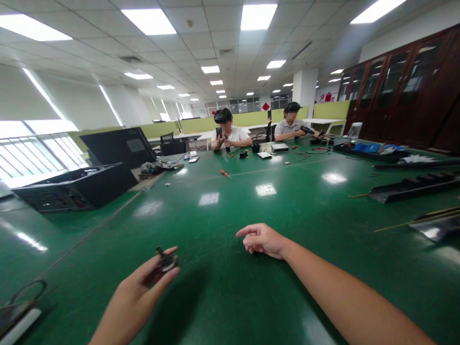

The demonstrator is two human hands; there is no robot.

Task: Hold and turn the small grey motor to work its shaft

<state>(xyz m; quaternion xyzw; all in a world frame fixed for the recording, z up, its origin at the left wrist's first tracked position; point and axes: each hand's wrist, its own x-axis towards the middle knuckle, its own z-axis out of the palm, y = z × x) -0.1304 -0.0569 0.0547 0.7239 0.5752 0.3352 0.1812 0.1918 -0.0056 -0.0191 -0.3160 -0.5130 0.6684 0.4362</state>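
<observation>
My left hand [140,290] is raised over the green table [230,201] at the lower left. Its thumb and fingers pinch a small dark metal part [165,261] with a short stub on top. My right hand [261,238] hovers near the middle of the table, fingers loosely curled with the index finger pointing left, and holds nothing. The two hands are apart, roughly a hand's width between them.
A black computer case [77,189] lies at the left with an open panel [120,146] behind it. Black metal strips [413,187] lie at the right. A red screwdriver [225,174] lies mid-table. Two people [230,134] sit at the far side with tools and parts. A cable [21,297] is at the bottom left.
</observation>
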